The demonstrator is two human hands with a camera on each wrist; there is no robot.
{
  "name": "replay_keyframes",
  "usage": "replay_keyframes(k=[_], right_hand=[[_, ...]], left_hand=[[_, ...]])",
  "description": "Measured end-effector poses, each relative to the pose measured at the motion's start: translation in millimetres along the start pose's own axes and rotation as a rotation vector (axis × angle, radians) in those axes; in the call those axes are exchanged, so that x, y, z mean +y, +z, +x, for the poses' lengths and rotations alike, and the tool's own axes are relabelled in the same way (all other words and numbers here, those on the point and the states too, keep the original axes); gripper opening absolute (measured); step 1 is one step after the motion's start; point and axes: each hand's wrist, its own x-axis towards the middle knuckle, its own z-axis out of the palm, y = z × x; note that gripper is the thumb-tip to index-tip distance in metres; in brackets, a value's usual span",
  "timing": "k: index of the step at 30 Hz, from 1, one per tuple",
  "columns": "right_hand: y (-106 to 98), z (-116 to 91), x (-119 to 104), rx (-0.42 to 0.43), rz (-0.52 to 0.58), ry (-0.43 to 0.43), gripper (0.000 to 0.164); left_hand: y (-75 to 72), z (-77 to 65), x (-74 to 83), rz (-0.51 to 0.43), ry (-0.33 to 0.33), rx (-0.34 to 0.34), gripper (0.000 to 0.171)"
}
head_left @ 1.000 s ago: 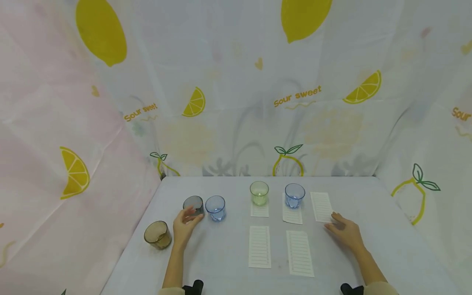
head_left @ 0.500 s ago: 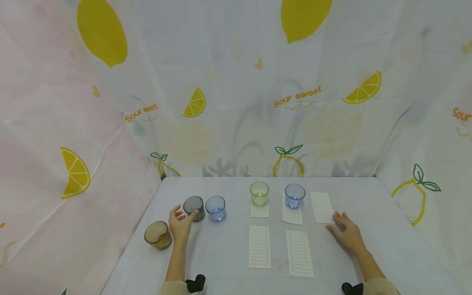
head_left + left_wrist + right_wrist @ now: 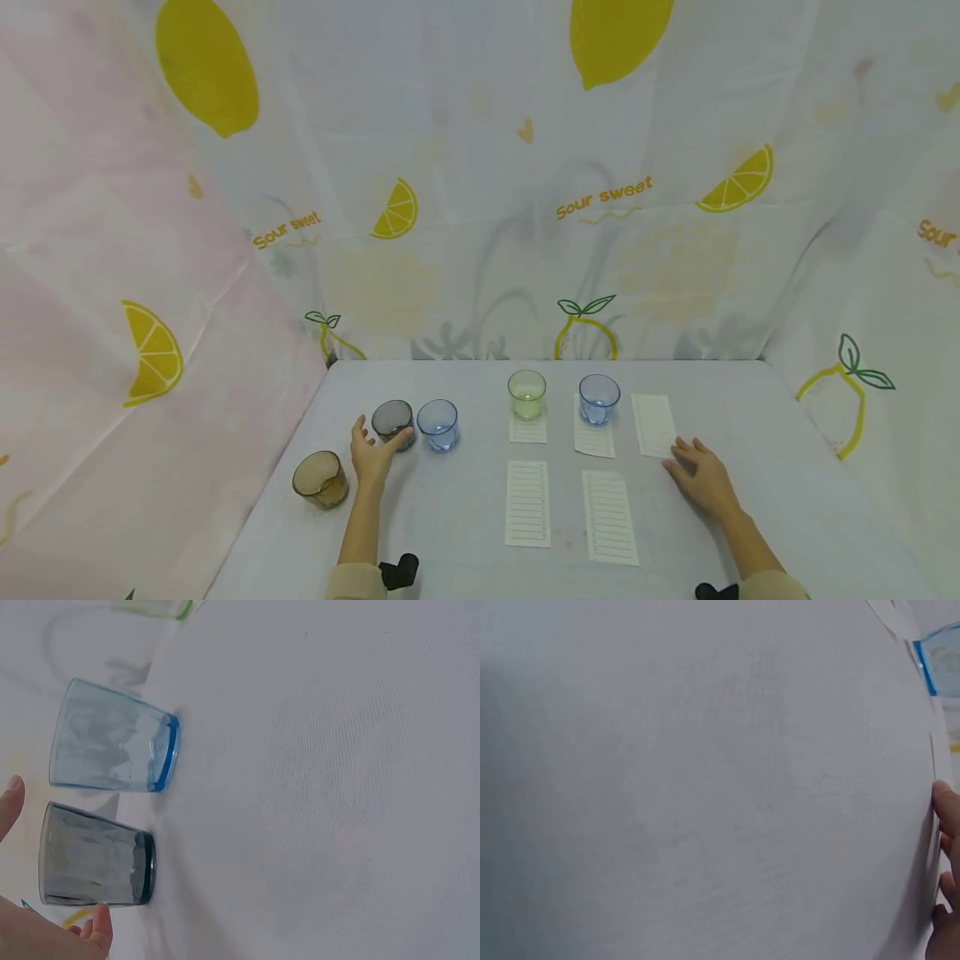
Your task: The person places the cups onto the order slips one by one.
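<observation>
My left hand (image 3: 372, 457) stands open around the near left side of a grey glass tumbler (image 3: 393, 421), thumb and fingers spread apart. In the left wrist view, one fingertip is right at the side of the grey tumbler (image 3: 97, 859), while the thumb (image 3: 10, 806) stands apart from its rim. A blue tumbler (image 3: 438, 423) is just to the right of it. At the right, my right hand (image 3: 705, 479) lies low over the table with relaxed fingers, fingertips at the lower right corner of a white paper card (image 3: 655, 425).
A brown tumbler (image 3: 320, 481) stands at the left. A green tumbler (image 3: 527, 395) and a second blue tumbler (image 3: 598, 402) stand on cards at the back. Two lined cards (image 3: 528, 504) lie in front of them. A lemon-print cloth (image 3: 480, 208) hangs behind the table.
My left hand has shifted from overlapping the grey tumbler to its left side, its fingers spreading wider. The card at my right hand has slid slightly toward me.
</observation>
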Motion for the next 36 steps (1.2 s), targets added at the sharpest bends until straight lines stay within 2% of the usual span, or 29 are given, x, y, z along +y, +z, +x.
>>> replay_keyframes(k=[8, 11, 13, 16, 20, 25, 36], right_hand=[[0.0, -5.5, -4.9, 0.007, -0.028, -0.001, 0.039], [0.0, -7.1, -6.1, 0.034, -0.022, -0.003, 0.038], [0.4, -7.2, -6.3, 0.061, -0.016, -0.008, 0.039], [1.2, -6.0, -5.9, 0.082, 0.004, -0.016, 0.047], [1.3, -2.9, -5.7, 0.036, 0.009, -0.031, 0.057], [0.0, -1.8, -5.6, -0.032, -0.036, -0.033, 0.048], [-1.8, -4.9, -2.0, -0.039, 0.002, 0.014, 0.049]], left_hand=[[5.9, 2.1, -12.1, -0.022, 0.054, 0.009, 0.106], [6.8, 2.2, -8.4, -0.027, 0.025, 0.000, 0.102], [5.5, 1.2, -1.6, -0.026, -0.018, -0.030, 0.100], [4.6, 0.8, 4.1, -0.015, -0.044, -0.043, 0.098], [4.5, 2.3, 2.9, -0.013, -0.050, -0.053, 0.098], [4.5, 3.8, -3.0, -0.022, -0.060, -0.070, 0.099], [3.1, 2.8, -2.0, -0.017, -0.051, -0.080, 0.098]])
